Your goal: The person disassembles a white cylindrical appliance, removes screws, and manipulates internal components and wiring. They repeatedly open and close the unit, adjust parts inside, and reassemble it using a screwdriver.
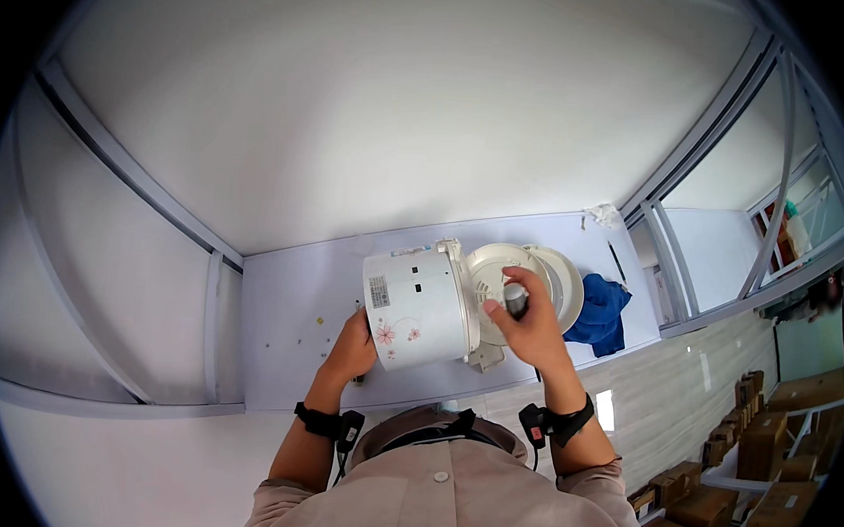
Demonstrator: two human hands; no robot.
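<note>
The white rice cooker (418,309) lies tipped on its side on the pale worktop (288,305), its round body pointing toward the person's left and its open mouth toward their right. A small pink flower print shows on the body's wall, near the bottom edge. The left hand (354,343) cups the base end of the body from below, fingers wrapped against it so the cooker is steadied; the fingertips themselves are hidden behind the shell. The right hand (529,323) reaches across the cooker's open lid (497,271), which swings out to the right of the body. Thumb and forefinger there are pinched closed on a small grey round part (515,294) at the centre of the lid's inner plate (whether it is a cap or a knob I cannot tell). A second white disc (564,281) sits just behind the lid, touching or nearly so. Beside it, further right, a crumpled blue cloth (599,314) rests on the worktop. Both wrists carry black straps.
</note>
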